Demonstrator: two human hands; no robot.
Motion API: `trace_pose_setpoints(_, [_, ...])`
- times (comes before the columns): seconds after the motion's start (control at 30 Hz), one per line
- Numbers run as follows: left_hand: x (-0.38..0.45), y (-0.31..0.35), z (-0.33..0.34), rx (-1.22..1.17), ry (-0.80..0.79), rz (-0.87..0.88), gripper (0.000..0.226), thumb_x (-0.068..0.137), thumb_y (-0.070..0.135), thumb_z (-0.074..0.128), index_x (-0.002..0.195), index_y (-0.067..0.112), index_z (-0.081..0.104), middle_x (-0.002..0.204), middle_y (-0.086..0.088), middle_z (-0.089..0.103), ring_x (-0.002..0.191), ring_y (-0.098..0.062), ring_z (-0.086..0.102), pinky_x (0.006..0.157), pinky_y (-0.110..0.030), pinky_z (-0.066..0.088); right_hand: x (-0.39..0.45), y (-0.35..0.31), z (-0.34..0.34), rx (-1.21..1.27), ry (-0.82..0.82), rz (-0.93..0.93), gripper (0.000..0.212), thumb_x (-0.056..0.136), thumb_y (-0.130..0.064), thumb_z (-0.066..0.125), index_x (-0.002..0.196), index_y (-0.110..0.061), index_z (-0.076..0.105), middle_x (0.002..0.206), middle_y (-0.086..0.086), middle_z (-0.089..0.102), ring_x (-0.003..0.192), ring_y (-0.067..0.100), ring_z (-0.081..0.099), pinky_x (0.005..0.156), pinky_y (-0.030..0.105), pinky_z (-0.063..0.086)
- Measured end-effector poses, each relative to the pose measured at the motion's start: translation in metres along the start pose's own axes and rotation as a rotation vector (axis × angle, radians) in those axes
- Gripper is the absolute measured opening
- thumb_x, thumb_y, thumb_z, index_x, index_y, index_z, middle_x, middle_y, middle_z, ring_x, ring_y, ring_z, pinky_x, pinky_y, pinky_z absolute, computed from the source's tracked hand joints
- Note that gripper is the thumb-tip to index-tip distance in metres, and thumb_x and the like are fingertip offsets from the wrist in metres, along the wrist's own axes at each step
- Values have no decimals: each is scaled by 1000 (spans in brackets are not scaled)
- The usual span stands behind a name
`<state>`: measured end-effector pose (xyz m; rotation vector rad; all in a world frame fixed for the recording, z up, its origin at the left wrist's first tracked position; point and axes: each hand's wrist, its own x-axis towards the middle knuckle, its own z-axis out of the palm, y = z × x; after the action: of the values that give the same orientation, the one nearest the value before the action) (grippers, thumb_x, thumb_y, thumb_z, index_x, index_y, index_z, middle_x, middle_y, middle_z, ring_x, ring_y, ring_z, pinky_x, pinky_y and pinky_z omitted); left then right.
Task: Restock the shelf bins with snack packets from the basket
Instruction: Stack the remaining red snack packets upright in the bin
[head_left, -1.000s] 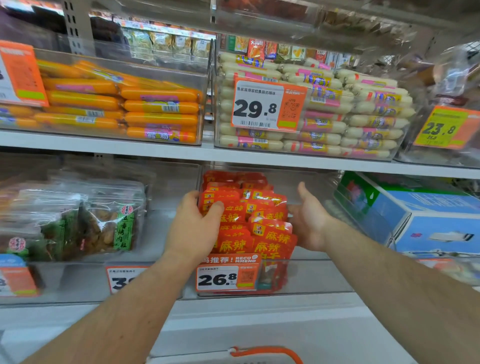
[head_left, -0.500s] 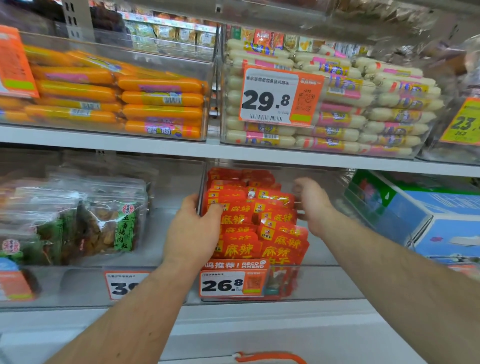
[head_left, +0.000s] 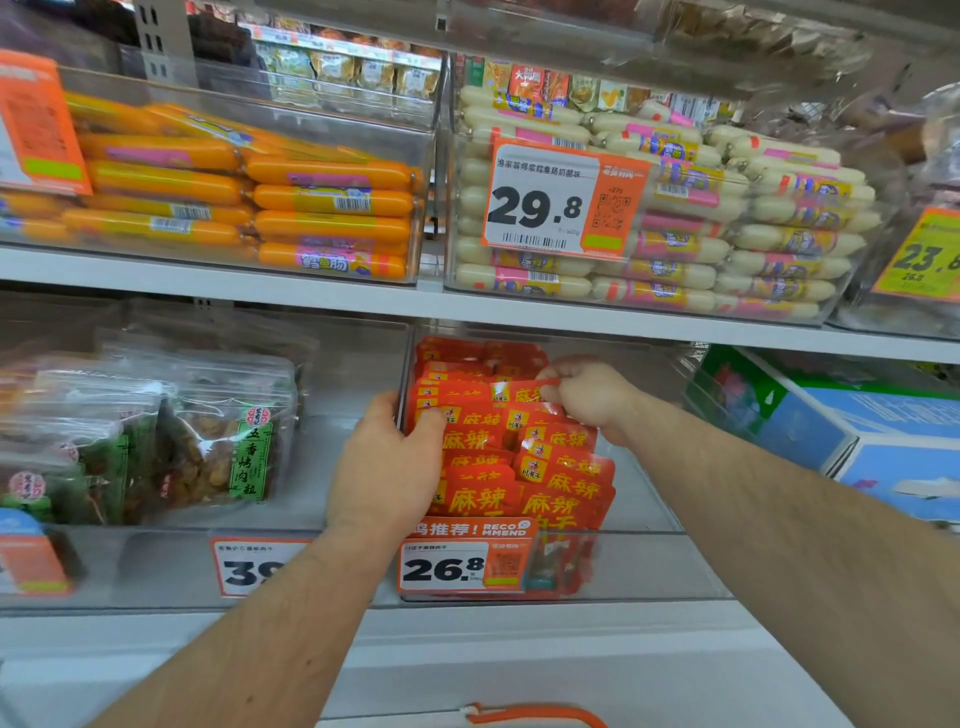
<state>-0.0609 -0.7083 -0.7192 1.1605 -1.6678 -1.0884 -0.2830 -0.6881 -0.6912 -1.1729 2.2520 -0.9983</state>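
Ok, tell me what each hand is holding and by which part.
The right hand pinches a red snack packet by its top edge. The left hand grips the left side of the packet stack in the bin.

Shop: price tags, stocked shelf bins

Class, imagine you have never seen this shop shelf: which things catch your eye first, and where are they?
First, the red packets crammed in the lower middle bin, with the left hand gripping their left side and the right hand pinching one further back. Next, the big 29.8 price tag on the upper bin of pale sausages, and the orange sausages upper left.
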Motion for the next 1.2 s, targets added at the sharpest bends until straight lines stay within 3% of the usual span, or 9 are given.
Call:
trace_pose_setpoints(0.23, [-1, 0, 0, -2, -9, 10, 3, 97, 40, 49, 98, 37, 47, 79, 16, 59, 72, -3, 55, 59, -25, 38, -4, 1, -4, 147, -54, 75, 19, 99, -5, 51, 103, -11, 68, 84, 6, 68, 70, 13, 59, 64, 27, 48])
trace_pose_setpoints(0.3, [-1, 1, -1, -6, -9, 9, 3, 97, 39, 49, 95, 38, 46, 78, 15, 59, 71, -3, 56, 59, -25, 38, -9, -1, -8, 101, 9, 41, 18, 96, -8, 54, 107, -1, 68, 93, 14, 68, 77, 17, 58, 71, 31, 50])
trace_pose_setpoints(0.4, [-2, 1, -2, -17, -20, 7, 4, 98, 40, 48, 94, 39, 46, 79, 16, 59, 71, -2, 55, 58, -24, 37, -25, 2, -19, -7, 172, 41, 17, 90, -23, 65, 92, -6, 69, 93, 10, 69, 76, 19, 59, 74, 37, 52])
trace_pose_setpoints(0.53, [0, 0, -1, -2, -16, 7, 4, 98, 41, 47, 94, 38, 46, 79, 16, 57, 72, -2, 53, 63, -29, 38, -46, 11, -26, -154, -86, 110, 15, 89, -22, 68, 92, -8, 71, 87, 9, 72, 78, 20, 66, 73, 36, 56])
trace_pose_setpoints(0.7, [-1, 0, 0, 1, -12, 6, 4, 97, 42, 47, 99, 39, 47, 80, 17, 57, 74, -3, 54, 67, -30, 39, -40, 15, -16, -81, -18, -34, 16, 86, -6, 71, 70, -10, 69, 67, 5, 66, 63, 17, 58, 63, 30, 52])
trace_pose_setpoints(0.9, [-1, -1, 0, 14, -9, 8, 4, 97, 42, 47, 98, 39, 46, 81, 17, 57, 75, -5, 55, 72, -31, 41, -38, 26, -5, 287, -10, 151, 14, 85, -15, 76, 83, -8, 64, 76, 7, 72, 64, 17, 67, 63, 28, 51])
trace_pose_setpoints(1.0, [0, -2, 0, 27, -9, 17, 5, 97, 42, 47, 100, 37, 47, 81, 16, 56, 76, -10, 56, 73, -31, 39, -42, 30, -11, 262, -120, 309, 44, 84, -49, 70, 105, -10, 63, 97, 8, 73, 85, 23, 69, 76, 34, 53])
trace_pose_setpoints(1.07, [0, -2, 1, 39, -3, 23, 7, 97, 41, 47, 101, 36, 49, 81, 16, 56, 76, -12, 55, 73, -31, 39, -44, 31, -13, 221, -232, 416, 67, 86, -70, 52, 111, -9, 62, 109, 11, 70, 98, 28, 66, 89, 40, 51])
trace_pose_setpoints(1.2, [1, -2, 1, 34, -5, 20, 6, 98, 42, 46, 101, 37, 48, 81, 17, 55, 78, -13, 56, 74, -32, 41, -46, 24, -10, 321, -395, 466, 93, 89, -79, 23, 126, -3, 61, 121, 16, 68, 111, 28, 65, 92, 39, 49])
